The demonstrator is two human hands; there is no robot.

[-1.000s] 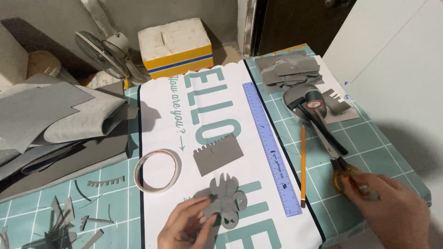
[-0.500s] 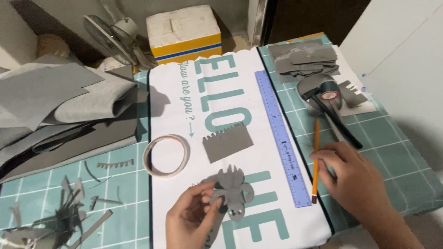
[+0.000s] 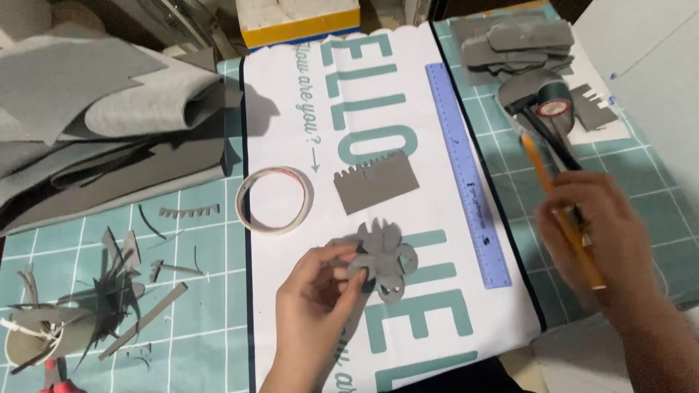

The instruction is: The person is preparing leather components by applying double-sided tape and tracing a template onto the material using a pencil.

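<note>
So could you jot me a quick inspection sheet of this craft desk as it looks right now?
Surface: teal grid cutting mat under a white lettered sheet.
Job's things: grey flower cutout; orange pencil.
Clutter: tape ring, notched grey rectangle, blue ruler, grey felt pile, felt scraps, black tape roll.
Grippers: left hand pinches the flower; right hand lies over the pencil, blurred.
Cables: nothing seen.
Surroundings: white and yellow box at the back.
</note>
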